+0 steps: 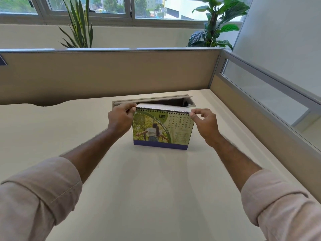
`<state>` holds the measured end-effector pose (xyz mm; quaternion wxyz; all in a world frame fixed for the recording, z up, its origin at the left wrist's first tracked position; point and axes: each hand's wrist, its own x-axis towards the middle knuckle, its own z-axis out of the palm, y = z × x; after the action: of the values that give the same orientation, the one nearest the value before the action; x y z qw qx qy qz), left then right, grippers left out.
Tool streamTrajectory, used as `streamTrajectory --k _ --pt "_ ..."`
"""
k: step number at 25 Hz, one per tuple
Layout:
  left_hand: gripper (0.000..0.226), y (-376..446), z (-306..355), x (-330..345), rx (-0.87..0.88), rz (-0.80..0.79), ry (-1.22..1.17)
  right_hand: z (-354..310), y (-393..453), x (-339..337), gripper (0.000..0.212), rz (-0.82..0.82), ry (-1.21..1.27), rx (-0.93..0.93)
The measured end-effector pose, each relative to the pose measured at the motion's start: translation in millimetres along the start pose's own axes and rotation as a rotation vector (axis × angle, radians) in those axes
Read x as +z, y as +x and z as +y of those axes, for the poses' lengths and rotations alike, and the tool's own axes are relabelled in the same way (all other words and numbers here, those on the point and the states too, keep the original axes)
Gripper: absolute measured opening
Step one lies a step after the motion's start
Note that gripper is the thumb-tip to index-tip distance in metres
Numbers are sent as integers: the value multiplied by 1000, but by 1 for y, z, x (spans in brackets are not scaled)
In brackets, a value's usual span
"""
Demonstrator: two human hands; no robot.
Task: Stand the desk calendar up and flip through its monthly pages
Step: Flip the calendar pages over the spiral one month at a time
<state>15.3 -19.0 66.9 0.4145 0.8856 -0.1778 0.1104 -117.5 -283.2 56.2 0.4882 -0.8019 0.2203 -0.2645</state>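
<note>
Desk calendar (162,130): stands upright on its blue base at centre frame, tent-shaped, just in front of the cable tray.
Facing page: glossy print, labelled "MAR", with a date grid at upper right and a green photograph of a figure with arms spread at lower left.
Binding: black wire spiral along the whole top edge; white sheets lie folded over behind it.
Left hand (119,119): at the upper left corner of the calendar, thumb and fingertips pinched together on the top edge of the sheets.
Right hand (205,123): at the upper right corner, thumb and forefinger closed near the end of the spiral; firm contact cannot be told.
Counter (86,136): smooth, matte, cream surface, filling the lower frame.
Cable tray (152,100): rectangular grey recess with its lid raised, directly behind the calendar.
Partition (104,73): beige panel with a metal cap rail, across mid-frame.
Sleeves (40,192): pale pink woven cloth, rolled at the forearm, lower corners.
Plants (78,26): green foliage at upper left and upper right, before the window.
</note>
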Motion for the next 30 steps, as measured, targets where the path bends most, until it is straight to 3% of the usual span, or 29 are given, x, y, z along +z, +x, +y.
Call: streamTrajectory --k 7,11,14,17,21,30 --pt "22 6 -12 7 11 -81 119 6 -5 6 19 66 -52 -23" --pt "27 1 -15 10 -2 -68 7 14 -9 10 24 100 -6 -13" --pt "39 -21 -24 17 -94 -6 -76 27 -25 16 29 167 97 53" --pt "39 -45 -42 29 -253 -33 -86 49 -46 25 20 219 160 144" --pt "41 -61 -51 38 -334 -109 -175 66 -66 35 3 177 185 233" --pt "36 -74 -47 37 -370 -57 -172 67 -76 32 16 84 143 234"
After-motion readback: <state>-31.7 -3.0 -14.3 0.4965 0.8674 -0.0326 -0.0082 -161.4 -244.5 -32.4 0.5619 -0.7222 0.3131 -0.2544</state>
